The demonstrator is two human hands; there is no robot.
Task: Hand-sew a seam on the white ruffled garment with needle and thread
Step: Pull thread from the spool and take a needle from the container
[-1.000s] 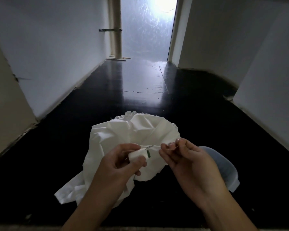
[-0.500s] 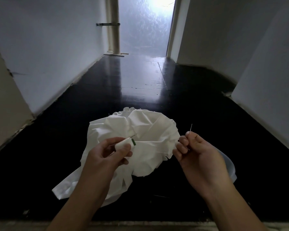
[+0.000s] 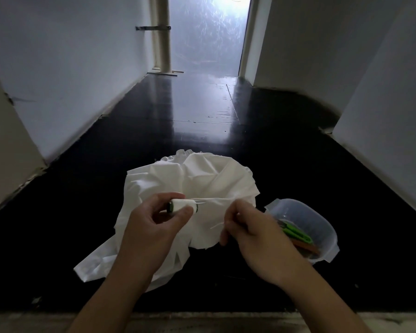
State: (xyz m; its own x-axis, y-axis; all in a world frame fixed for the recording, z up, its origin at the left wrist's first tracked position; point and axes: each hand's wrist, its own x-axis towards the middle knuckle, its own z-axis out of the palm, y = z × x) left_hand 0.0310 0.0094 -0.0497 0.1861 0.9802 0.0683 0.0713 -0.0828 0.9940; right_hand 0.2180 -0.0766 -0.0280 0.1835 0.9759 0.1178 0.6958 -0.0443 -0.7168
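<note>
The white ruffled garment [image 3: 202, 179] lies crumpled on the dark floor in front of me. Above it, my left hand [image 3: 154, 227] holds a spool of white thread [image 3: 184, 205] with green ends, gripped between thumb and fingers. A thin needle [image 3: 200, 202] seems to stick out of the spool's right end. My right hand [image 3: 250, 227] hovers to the right of the spool, fingers curled, pinching a strand of white thread [image 3: 217, 225]. Both hands are above the garment, a short gap apart.
A clear plastic container [image 3: 322, 224] stands on the floor at my right, holding green and orange tools. White walls close in on both sides of the glossy dark floor [image 3: 202, 111]. A pale ledge runs along the bottom edge.
My right hand dropped from holding the needle up at the right and came in toward the spool. My left hand turned the spool sideways. The container is now uncovered.
</note>
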